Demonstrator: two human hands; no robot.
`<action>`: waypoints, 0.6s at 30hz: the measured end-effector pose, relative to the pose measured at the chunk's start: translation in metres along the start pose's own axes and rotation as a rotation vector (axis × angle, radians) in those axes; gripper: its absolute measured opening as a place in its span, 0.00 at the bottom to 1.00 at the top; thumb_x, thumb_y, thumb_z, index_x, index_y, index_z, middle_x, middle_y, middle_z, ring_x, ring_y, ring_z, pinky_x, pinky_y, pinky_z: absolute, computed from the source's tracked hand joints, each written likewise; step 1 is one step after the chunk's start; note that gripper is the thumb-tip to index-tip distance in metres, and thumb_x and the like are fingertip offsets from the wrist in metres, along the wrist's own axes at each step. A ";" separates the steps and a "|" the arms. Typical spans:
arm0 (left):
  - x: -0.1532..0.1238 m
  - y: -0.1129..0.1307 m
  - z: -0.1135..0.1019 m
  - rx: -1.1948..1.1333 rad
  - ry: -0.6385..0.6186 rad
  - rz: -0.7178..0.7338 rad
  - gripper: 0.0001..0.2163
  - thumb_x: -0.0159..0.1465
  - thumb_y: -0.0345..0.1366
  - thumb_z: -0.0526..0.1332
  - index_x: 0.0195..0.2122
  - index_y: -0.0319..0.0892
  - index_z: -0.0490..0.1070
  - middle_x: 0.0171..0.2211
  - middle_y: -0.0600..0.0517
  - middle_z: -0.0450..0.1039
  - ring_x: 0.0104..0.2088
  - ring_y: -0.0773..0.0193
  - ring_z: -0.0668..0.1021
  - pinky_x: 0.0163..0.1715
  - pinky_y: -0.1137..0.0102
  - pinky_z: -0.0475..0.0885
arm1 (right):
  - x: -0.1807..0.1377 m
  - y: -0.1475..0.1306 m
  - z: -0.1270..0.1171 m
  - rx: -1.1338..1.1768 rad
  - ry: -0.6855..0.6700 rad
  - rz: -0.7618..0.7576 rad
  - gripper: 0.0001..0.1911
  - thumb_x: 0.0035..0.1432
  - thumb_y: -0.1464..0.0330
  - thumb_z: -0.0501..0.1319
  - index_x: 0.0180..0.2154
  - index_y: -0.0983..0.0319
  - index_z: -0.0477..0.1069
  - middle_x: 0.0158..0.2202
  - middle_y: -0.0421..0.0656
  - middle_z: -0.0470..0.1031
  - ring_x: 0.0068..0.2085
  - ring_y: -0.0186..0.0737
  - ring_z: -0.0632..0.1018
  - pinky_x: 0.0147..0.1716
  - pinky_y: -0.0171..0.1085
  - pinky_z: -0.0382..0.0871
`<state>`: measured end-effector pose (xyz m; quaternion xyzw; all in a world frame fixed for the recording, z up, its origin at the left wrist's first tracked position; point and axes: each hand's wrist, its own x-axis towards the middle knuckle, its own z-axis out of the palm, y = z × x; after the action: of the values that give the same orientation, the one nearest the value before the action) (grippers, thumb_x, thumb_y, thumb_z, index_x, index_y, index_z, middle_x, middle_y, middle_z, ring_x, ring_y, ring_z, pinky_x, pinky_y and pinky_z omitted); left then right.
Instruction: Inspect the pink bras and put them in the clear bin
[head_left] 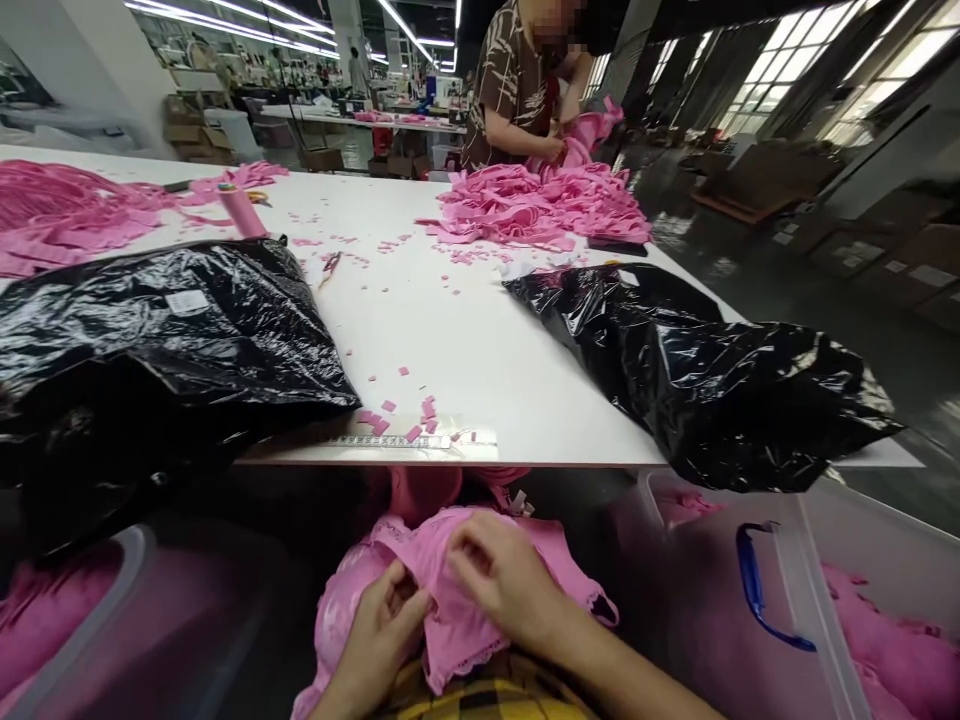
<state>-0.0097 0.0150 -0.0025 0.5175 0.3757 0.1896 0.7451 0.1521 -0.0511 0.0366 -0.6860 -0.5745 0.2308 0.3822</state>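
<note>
A pink bra [469, 640] with lace-trimmed edges and a moulded cup lies across my lap, below the table edge. My left hand [384, 620] pinches a fold of it between thumb and fingers. Just to the right and a little higher, my right hand [510, 580] is closed with bent fingers against the fabric. Its fingertips are partly hidden, but they seem to grip the bra too. One strap loop spreads out to the right of my right wrist. More pink pieces show under the table edge behind the bra.
On the white table [465, 330] are two black plastic bags [187, 320] [675, 350], a ruler [397, 441], pink scraps, a thread cone [241, 210] and pink piles. Clear bins [810, 560] [142, 610] flank me. Across the table a person [517, 100] handles pink pieces.
</note>
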 end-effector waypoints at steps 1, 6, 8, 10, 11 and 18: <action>0.000 0.002 -0.002 -0.021 -0.015 -0.011 0.11 0.50 0.40 0.67 0.31 0.42 0.70 0.29 0.52 0.71 0.33 0.61 0.72 0.38 0.69 0.68 | 0.001 0.007 -0.011 -0.078 0.073 0.018 0.04 0.54 0.72 0.58 0.34 0.61 0.70 0.33 0.43 0.73 0.35 0.40 0.72 0.35 0.36 0.65; 0.007 0.000 -0.008 -0.050 0.173 0.004 0.14 0.47 0.43 0.68 0.23 0.40 0.67 0.22 0.56 0.63 0.26 0.68 0.66 0.28 0.74 0.64 | 0.000 0.044 -0.034 0.019 -0.234 0.234 0.08 0.50 0.72 0.61 0.35 0.61 0.72 0.31 0.41 0.74 0.32 0.40 0.72 0.32 0.36 0.64; 0.009 -0.005 -0.009 -0.044 0.240 0.031 0.15 0.47 0.44 0.69 0.23 0.40 0.66 0.23 0.57 0.62 0.26 0.69 0.65 0.27 0.75 0.63 | -0.003 0.049 -0.031 0.112 -0.275 0.269 0.05 0.49 0.75 0.59 0.31 0.62 0.70 0.29 0.39 0.73 0.31 0.38 0.71 0.30 0.34 0.62; 0.009 -0.008 -0.010 -0.028 0.218 0.030 0.15 0.49 0.45 0.68 0.24 0.40 0.65 0.24 0.56 0.62 0.27 0.68 0.65 0.28 0.75 0.63 | -0.005 0.048 -0.028 0.109 -0.225 0.281 0.03 0.50 0.74 0.58 0.29 0.63 0.67 0.28 0.38 0.71 0.31 0.37 0.70 0.31 0.34 0.61; 0.009 -0.009 -0.011 -0.022 0.187 0.017 0.15 0.50 0.46 0.66 0.25 0.40 0.65 0.24 0.56 0.63 0.27 0.68 0.66 0.29 0.75 0.64 | -0.006 0.047 -0.026 0.086 -0.213 0.283 0.02 0.50 0.74 0.57 0.28 0.62 0.66 0.28 0.38 0.69 0.31 0.37 0.69 0.31 0.35 0.60; -0.001 0.002 -0.005 0.175 0.204 0.028 0.13 0.51 0.45 0.65 0.34 0.43 0.70 0.33 0.51 0.72 0.37 0.58 0.73 0.41 0.69 0.68 | -0.006 0.040 -0.016 -0.008 -0.168 0.276 0.05 0.53 0.70 0.55 0.26 0.60 0.58 0.25 0.37 0.64 0.29 0.37 0.67 0.29 0.35 0.57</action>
<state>-0.0139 0.0179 -0.0016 0.5639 0.4571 0.2181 0.6523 0.1878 -0.0633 0.0137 -0.7383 -0.5056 0.3353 0.2946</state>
